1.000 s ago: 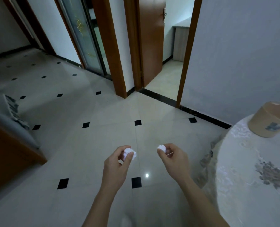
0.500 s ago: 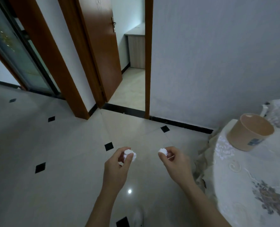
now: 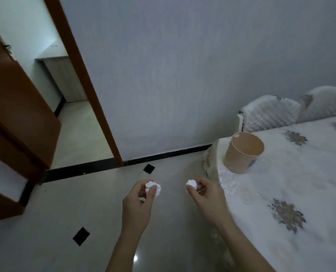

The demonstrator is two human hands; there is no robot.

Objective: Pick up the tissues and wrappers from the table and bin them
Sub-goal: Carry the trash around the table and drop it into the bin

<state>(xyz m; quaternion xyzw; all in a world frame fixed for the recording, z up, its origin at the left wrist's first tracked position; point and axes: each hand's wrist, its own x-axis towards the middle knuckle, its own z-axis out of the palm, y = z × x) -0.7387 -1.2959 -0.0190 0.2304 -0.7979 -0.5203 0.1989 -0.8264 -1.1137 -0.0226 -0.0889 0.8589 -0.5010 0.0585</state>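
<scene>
A home: tiled floor [image 3: 51, 222], wooden door [image 3: 16, 114], lace-clothed dining table [image 3: 292, 189].

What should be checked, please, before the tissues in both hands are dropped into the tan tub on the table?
1. Left hand pinches a crumpled tissue: ok.
2. Right hand pinches a second tissue: ok.
3. Tan tub upright, mouth open: ok.
4. Tub sits near the table edge, steady: cannot tell.
5. Hands over the tub: not ok, both are above the floor.
6. No litter left on the table: cannot tell, only part shows.
</scene>
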